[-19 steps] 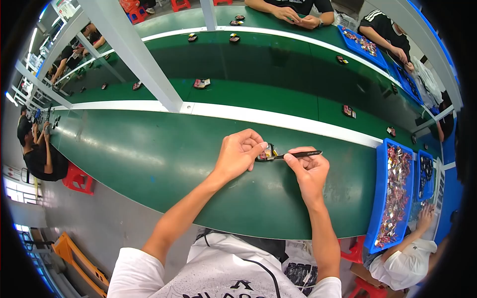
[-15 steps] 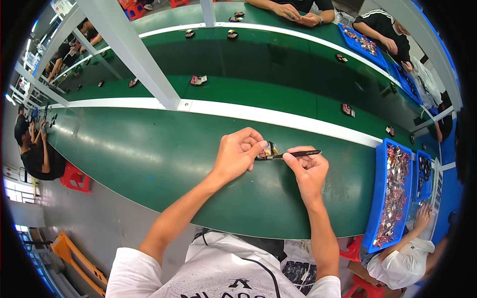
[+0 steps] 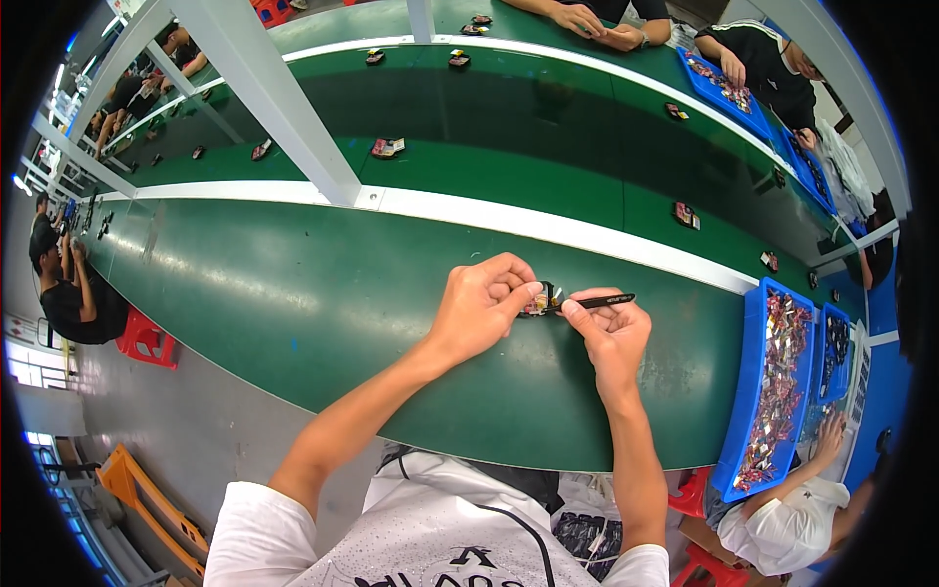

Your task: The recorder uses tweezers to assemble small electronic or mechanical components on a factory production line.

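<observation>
My left hand [image 3: 484, 301] is closed, its thumb and fingers pinching a small black-cased electronic unit [image 3: 537, 304] just above the green bench. Red, yellow and pale parts show inside the casing; the fingers cover its left side. In my right hand [image 3: 616, 338] is a slim black pair of tweezers [image 3: 614, 299], held between thumb and fingers. Its blunt end points right, and the narrow end reaches the right side of the unit. Whether the tips pinch any part is too small to make out.
A blue tray [image 3: 726, 479] full of small reddish parts stands at the bench's right end, beside a smaller blue tray [image 3: 834, 338] of dark pieces. Beyond the white rail [image 3: 509, 225], similar units [image 3: 388, 148] lie on the green conveyor. A white post [image 3: 264, 88] rises left. Co-workers sit around.
Both hands appear slightly farther right with the unit and tweezers, as the whole view shifts a little. The unit looks slightly turned. At the back right, a co-worker's hand has moved to the blue tray.
</observation>
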Tool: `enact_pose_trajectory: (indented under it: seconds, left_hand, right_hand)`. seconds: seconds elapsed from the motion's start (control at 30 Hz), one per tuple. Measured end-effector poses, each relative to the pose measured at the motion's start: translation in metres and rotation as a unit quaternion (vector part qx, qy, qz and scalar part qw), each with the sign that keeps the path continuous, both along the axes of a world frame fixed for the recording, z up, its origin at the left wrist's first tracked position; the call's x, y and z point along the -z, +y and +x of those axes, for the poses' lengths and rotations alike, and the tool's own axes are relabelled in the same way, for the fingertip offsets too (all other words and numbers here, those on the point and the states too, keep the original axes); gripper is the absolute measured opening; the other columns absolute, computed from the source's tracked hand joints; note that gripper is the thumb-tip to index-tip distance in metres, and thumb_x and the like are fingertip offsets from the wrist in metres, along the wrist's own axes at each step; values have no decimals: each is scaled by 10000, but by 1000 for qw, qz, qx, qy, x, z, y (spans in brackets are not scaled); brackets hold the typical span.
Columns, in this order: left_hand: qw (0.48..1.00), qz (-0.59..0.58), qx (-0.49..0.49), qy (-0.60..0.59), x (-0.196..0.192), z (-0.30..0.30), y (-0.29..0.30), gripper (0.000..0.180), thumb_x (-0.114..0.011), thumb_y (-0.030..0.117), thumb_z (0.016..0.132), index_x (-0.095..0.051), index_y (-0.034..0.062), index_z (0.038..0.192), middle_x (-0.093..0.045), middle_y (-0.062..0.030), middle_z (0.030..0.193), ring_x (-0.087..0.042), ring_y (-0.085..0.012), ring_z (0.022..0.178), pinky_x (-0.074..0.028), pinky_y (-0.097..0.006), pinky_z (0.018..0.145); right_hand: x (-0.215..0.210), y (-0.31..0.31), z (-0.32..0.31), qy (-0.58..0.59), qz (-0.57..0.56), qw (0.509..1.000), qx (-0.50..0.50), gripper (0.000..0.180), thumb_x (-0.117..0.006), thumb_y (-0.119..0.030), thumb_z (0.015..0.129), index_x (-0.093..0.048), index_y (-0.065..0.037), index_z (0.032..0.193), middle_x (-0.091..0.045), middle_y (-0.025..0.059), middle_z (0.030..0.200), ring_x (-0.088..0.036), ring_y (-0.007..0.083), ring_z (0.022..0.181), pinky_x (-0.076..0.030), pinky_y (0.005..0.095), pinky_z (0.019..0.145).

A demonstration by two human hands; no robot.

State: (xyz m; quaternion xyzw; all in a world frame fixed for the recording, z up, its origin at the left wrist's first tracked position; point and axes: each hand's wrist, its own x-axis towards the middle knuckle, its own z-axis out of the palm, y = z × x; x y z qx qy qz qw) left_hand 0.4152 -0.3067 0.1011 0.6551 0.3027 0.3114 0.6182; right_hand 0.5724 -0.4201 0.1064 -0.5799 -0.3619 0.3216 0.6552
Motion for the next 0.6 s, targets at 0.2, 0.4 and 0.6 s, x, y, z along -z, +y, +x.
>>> enact_pose_trajectory:
  seconds: [0.2,0.4,0.6]
  left_hand:
    - [1000,14,11,-11,4,3,-1,124,-682,51,948,-650,-57,1001,-696,-73,791,-584,-42,594,-433,-214,447]
    - [999,26,10,-16,4,8,-3,121,-681,42,948,-653,-58,1009,-699,-79,809,-587,-43,596,-430,-213,443]
    - [993,-82,62,-50,1,3,-1,229,-629,134,1003,-666,-69,1103,-699,-106,845,-620,-94,529,-434,-219,402]
  right_hand:
    - [-2,-2,8,44,-38,998,-8,112,-729,45,877,-683,80,973,-728,143,908,-718,171,829,-582,266,771]
    - [-4,-6,13,47,-37,998,-17,118,-726,50,874,-680,83,978,-725,145,911,-721,176,832,-588,272,779]
    - [-2,-10,9,41,26,999,-24,146,-764,43,860,-688,62,983,-716,102,881,-642,83,712,-504,199,637]
